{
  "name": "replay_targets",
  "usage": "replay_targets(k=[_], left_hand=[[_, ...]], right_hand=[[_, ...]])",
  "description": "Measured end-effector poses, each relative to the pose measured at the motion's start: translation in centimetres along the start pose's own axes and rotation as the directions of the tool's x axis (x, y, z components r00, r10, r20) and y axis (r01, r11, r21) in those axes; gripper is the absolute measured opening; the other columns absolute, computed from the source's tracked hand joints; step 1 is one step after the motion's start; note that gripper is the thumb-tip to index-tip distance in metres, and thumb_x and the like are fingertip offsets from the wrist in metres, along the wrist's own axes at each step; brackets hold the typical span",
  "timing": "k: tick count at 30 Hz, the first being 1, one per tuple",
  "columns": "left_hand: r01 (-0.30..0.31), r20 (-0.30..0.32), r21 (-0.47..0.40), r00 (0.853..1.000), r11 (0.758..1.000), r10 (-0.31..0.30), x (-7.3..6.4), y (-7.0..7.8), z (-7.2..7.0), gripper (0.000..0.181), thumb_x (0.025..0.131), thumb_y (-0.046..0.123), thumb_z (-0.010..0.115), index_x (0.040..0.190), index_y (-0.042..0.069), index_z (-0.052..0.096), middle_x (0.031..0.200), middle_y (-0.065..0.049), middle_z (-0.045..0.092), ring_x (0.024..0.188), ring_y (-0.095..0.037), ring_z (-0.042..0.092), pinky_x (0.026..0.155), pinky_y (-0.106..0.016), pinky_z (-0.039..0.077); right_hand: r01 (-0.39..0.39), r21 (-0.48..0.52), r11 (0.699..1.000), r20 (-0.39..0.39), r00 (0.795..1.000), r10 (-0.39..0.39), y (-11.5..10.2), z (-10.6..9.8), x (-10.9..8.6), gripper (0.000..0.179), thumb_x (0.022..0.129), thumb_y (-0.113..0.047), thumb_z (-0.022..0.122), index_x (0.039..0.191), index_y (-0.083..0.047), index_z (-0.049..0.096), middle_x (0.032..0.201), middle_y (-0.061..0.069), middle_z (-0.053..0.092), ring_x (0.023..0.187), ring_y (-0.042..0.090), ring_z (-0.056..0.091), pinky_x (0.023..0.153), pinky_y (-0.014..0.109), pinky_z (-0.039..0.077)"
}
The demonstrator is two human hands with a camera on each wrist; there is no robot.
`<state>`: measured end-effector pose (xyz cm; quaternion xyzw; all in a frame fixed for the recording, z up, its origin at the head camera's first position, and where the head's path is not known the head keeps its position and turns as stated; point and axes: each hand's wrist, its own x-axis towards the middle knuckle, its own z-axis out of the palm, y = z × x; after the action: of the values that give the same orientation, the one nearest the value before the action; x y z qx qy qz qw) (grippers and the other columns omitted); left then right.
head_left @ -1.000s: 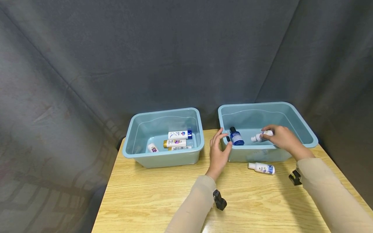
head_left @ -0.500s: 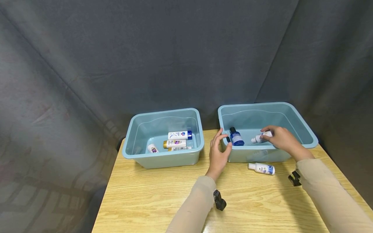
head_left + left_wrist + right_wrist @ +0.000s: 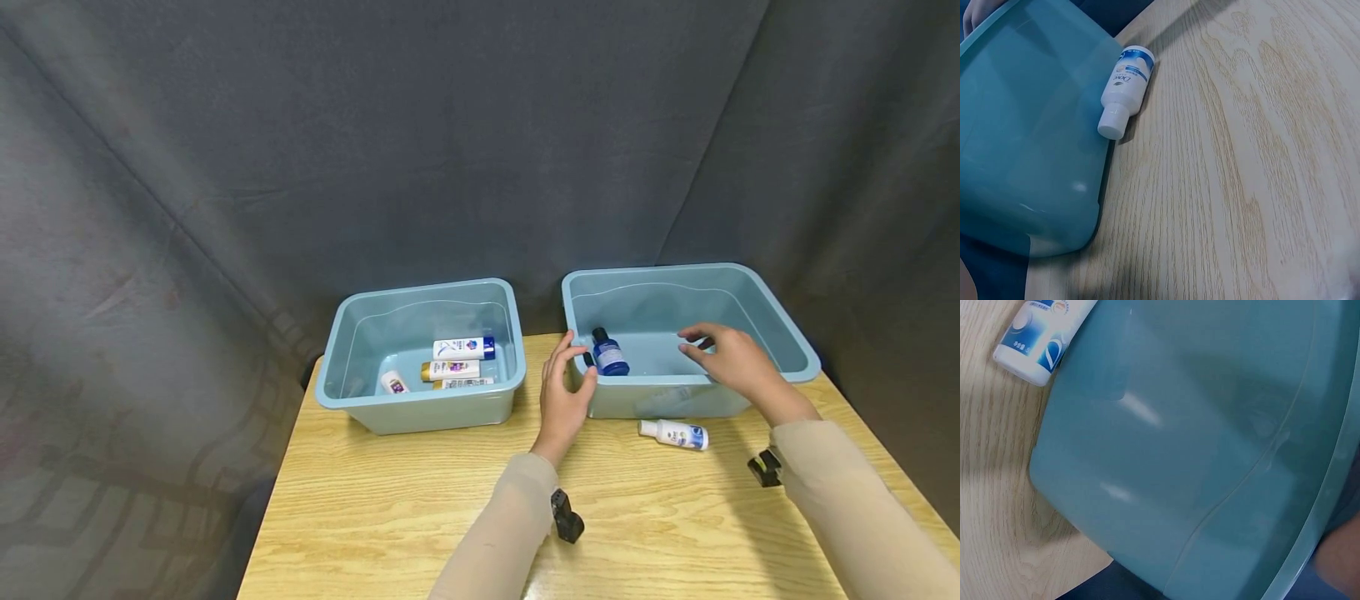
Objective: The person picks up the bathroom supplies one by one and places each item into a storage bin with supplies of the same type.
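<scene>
My left hand is at the front left corner of the right-hand blue bin, its thumb and fingers curved about the rim. A small black piece shows between thumb and index finger; what it belongs to is hidden. Over the front rim, my right hand reaches into the bin with fingers bent, nothing visible between them. Inside lies a dark blue bottle with a black cap. A white Dove bottle lies on the table against the bin's front wall.
A second blue bin stands at the left on the wooden table. It holds a white tube with a blue cap, a gold-capped bottle and other small bottles. Grey cloth hangs behind.
A small white bottle that my right hand held inside the right bin has left its fingers and is out of sight. The right hand has shifted slightly right. My left hand stays put.
</scene>
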<state>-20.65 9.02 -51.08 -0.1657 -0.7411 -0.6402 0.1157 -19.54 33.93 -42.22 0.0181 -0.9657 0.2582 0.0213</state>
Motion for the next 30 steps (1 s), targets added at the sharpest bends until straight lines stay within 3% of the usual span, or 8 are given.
replay_targets(k=[7, 16, 23, 28, 30], left_hand=[[-0.003, -0.003, -0.007, 1.0, 1.0, 0.003, 0.1, -0.1, 0.1, 0.03, 0.097, 0.023, 0.062, 0.127, 0.028, 0.059, 0.154, 0.018, 0.037, 0.141, -0.008, 0.032, 0.112, -0.044, 0.032], [-0.012, 0.002, 0.0, 1.0, 1.0, 0.012, 0.2, -0.1, 0.1, 0.03, 0.097, 0.023, 0.062, 0.127, 0.029, 0.059, 0.154, 0.017, 0.036, 0.141, -0.008, 0.032, 0.111, -0.042, 0.034], [-0.007, -0.001, 0.001, 1.0, 1.0, 0.007, 0.1, 0.0, 0.0, 0.031, 0.096, 0.02, 0.063, 0.127, 0.023, 0.06, 0.154, 0.018, 0.036, 0.141, -0.008, 0.032, 0.111, -0.042, 0.033], [0.005, 0.003, -0.005, 1.0, 1.0, -0.005, 0.0, 0.0, 0.0, 0.031, 0.097, 0.019, 0.063, 0.126, 0.027, 0.059, 0.154, 0.017, 0.036, 0.141, -0.007, 0.032, 0.111, -0.042, 0.033], [0.012, 0.003, -0.003, 1.0, 1.0, -0.012, 0.0, 0.0, 0.0, 0.031, 0.097, 0.02, 0.063, 0.125, 0.029, 0.059, 0.154, 0.018, 0.036, 0.141, -0.007, 0.032, 0.111, -0.042, 0.033]], right_hand=[[-0.017, 0.028, 0.999, -0.09, 0.996, 0.019, 0.2, -0.1, -1.4, 0.04, 0.101, -0.03, 0.057, 0.127, 0.001, 0.06, 0.123, 0.03, 0.058, 0.098, 0.045, 0.058, 0.068, 0.053, 0.049], [0.023, 0.039, 0.999, -0.235, 0.972, -0.013, -0.6, -0.7, -3.1, 0.033, 0.1, -0.024, 0.059, 0.123, 0.0, 0.064, 0.118, 0.025, 0.06, 0.1, 0.044, 0.054, 0.081, 0.061, 0.043], [0.065, 0.05, 0.997, -0.297, 0.954, -0.047, -1.0, -0.6, -4.3, 0.032, 0.098, -0.023, 0.063, 0.121, 0.001, 0.065, 0.115, 0.023, 0.061, 0.098, 0.039, 0.056, 0.086, 0.059, 0.042], [0.097, 0.07, 0.993, -0.334, 0.94, -0.068, -1.2, -0.5, -5.4, 0.032, 0.097, -0.021, 0.065, 0.121, 0.001, 0.065, 0.113, 0.022, 0.062, 0.098, 0.038, 0.056, 0.085, 0.059, 0.043], [0.101, 0.071, 0.992, -0.353, 0.933, -0.07, -1.2, -0.6, -5.8, 0.031, 0.097, -0.02, 0.066, 0.121, 0.0, 0.065, 0.112, 0.021, 0.063, 0.097, 0.035, 0.057, 0.085, 0.053, 0.044]])
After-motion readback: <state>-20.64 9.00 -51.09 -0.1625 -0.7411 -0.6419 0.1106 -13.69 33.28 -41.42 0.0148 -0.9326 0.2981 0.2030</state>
